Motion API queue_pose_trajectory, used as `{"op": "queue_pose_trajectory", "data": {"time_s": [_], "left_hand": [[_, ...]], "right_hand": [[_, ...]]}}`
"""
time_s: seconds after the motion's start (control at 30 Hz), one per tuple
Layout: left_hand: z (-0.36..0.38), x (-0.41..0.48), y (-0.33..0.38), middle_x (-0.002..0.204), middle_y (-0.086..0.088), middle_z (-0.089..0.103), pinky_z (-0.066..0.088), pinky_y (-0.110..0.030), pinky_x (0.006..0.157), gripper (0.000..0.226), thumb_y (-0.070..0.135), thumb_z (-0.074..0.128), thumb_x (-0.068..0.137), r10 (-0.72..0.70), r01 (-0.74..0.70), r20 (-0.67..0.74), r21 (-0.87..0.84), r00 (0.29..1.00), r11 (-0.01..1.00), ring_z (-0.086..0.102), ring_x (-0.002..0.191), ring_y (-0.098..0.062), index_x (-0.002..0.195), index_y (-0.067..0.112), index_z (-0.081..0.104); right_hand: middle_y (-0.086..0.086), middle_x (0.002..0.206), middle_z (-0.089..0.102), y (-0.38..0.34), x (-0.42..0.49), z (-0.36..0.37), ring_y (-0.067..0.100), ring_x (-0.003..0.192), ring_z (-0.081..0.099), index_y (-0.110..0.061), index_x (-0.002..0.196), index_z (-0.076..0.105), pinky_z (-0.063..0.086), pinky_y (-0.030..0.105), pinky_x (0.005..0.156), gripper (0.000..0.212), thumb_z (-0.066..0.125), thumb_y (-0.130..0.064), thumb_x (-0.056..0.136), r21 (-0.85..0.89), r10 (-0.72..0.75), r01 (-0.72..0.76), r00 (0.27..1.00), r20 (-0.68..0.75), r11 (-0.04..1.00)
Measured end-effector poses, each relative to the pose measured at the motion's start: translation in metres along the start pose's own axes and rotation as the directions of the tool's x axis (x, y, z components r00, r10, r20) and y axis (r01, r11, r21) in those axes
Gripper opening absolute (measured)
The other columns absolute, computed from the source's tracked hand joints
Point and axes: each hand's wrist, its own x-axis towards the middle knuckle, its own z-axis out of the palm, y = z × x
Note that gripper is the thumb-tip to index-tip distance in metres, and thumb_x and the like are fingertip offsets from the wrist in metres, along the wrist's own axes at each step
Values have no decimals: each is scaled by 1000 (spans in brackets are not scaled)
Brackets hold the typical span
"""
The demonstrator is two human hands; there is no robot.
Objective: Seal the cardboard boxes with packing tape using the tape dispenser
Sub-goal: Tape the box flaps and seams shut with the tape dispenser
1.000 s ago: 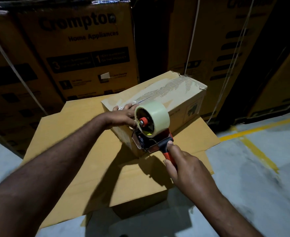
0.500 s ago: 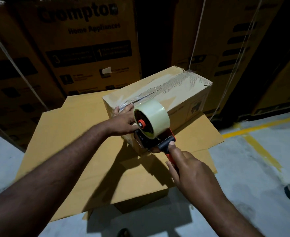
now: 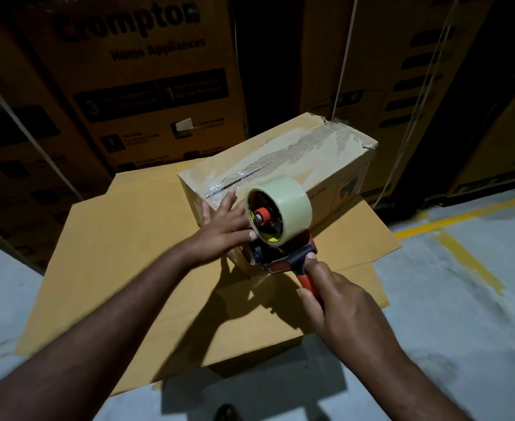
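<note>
A cardboard box (image 3: pixel 283 165) lies on its long side in the middle of the view, one short end turned toward the person. A strip of clear tape (image 3: pixel 283 153) runs along the seam on top of the box, wrinkled and shiny near the close end. The top edge at the far right corner of the box is torn and ragged.

The tape dispenser (image 3: pixel 276 259) is at the near end of the box, its front pressed against that end face below the top edge. Its tape roll (image 3: pixel 294 205) stands upright just above the near top corner of the box, with the red hub facing the person.

The left hand (image 3: pixel 224 229) lies with straight fingers spread flat over the near top corner of the box, fingertips on the taped seam and the thumb beside the roll; it holds nothing. The right hand (image 3: pixel 339 302), nearer the person than the box, is wrapped round the dispenser's red handle, with the thumb laid on the black part above it.

Under the box is a wide flat cardboard sheet (image 3: pixel 122 256), which extends past the box on every side. To the right of the box the grey floor (image 3: pixel 468 329) carries a yellow line (image 3: pixel 470 262). Behind the box stand tall printed cartons (image 3: pixel 147 86), with white straps (image 3: pixel 344 56) running down them.
</note>
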Motion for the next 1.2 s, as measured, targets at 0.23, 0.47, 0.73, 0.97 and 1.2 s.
{"op": "queue_pose_trajectory", "data": {"time_s": [0.23, 0.47, 0.73, 0.97, 1.2], "left_hand": [[24, -5, -21, 161, 20, -9, -20, -59, 120, 81, 77, 13, 88, -14, 12, -228, -8, 974, 1000, -20, 148, 3, 158, 37, 20], [20, -7, -34, 171, -2, 7, -13, -60, 122, 96, 93, 4, 79, -18, 20, -198, 10, 980, 1000, -7, 157, -16, 156, 40, 25], [15, -7, -17, 168, 12, 3, -11, -65, 120, 55, 39, 30, 107, -65, 98, -231, 137, 971, 986, -15, 142, 7, 161, 36, 18], [32, 1, -13, 170, 13, -5, -8, -72, 117, 68, 45, 37, 106, -44, 130, -255, 333, 966, 934, -17, 153, -8, 163, 30, 3], [10, -5, -22, 167, 24, 7, -25, -65, 113, 61, 59, 13, 103, -76, 100, -256, 81, 964, 992, -11, 149, 6, 160, 40, 20]], "right_hand": [[4, 92, 68, -16, 11, 4, 16, 61, 62, -20, 143, 33, 47, 25, 45, 53, 57, -33, 97, -192, -86, 86, 996, 9, 978], [7, 87, 67, -31, 8, 12, 16, 57, 60, -12, 145, 36, 35, 20, 46, 76, 79, -14, 82, -255, -36, 56, 996, 82, 965], [-5, 92, 65, -37, 15, 17, 15, 79, 62, -28, 135, 43, 48, 27, 64, 37, 51, -38, 101, 39, 77, -77, 997, 8, 996], [-13, 77, 52, -27, 9, 23, 9, 68, 50, -31, 136, 48, 35, 20, 52, 39, 58, -37, 99, 174, 263, -280, 958, 112, 944], [1, 90, 68, -16, 42, -24, 20, 70, 67, -42, 124, 53, 55, 31, 49, 33, 65, -40, 93, 264, 357, -408, 907, 223, 874]]}}
